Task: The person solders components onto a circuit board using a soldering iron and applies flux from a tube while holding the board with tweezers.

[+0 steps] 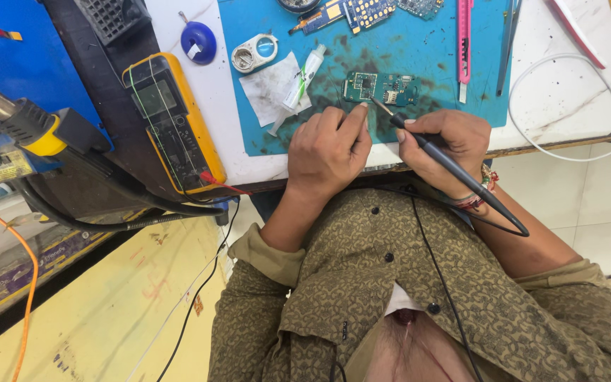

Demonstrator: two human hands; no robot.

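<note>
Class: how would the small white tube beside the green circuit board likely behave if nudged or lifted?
The white tube looks round and slim, so it would probably roll. It seems light. It lies partly on a crumpled tissue, which might check its rolling.
</note>
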